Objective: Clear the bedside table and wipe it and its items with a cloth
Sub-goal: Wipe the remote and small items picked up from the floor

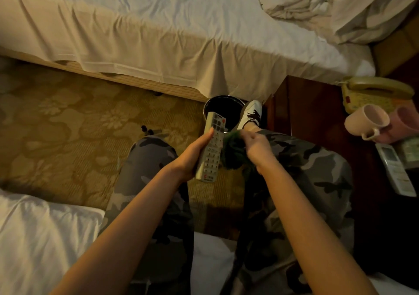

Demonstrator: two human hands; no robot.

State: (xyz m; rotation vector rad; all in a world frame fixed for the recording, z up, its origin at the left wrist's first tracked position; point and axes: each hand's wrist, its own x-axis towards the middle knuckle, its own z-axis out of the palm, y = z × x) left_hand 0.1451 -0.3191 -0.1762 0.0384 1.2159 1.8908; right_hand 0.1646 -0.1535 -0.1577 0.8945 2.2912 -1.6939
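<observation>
Head view of a seated person in camouflage trousers, between two beds. The left hand (192, 156) grips a white remote control (210, 147) from its left edge, thumb lying along the side and fingers curled beneath; the remote points away from the person, its far end over the rim of a dark waste bin (209, 104) on the floor. The right hand (257, 148) is closed around a bunched dark green cloth (233, 151), which touches the right edge of the remote, above the right knee. The cloth is blurred, so its folds cannot be made out.

At right stands the dark wooden desk (313, 113). On it, toward the right edge of the view: a beige telephone (374, 92) at the far end, a pale pink mug (367, 120) lying on its side with its mouth toward the viewer, a second pink mug (405, 122) just beside it, and a second white remote (395, 170) nearer the person.

A white shoe (250, 113) with dark laces rests between the bin and the desk. White sheets cover the far bed (158, 22); a patterned carpet (68, 122) covers the floor.
</observation>
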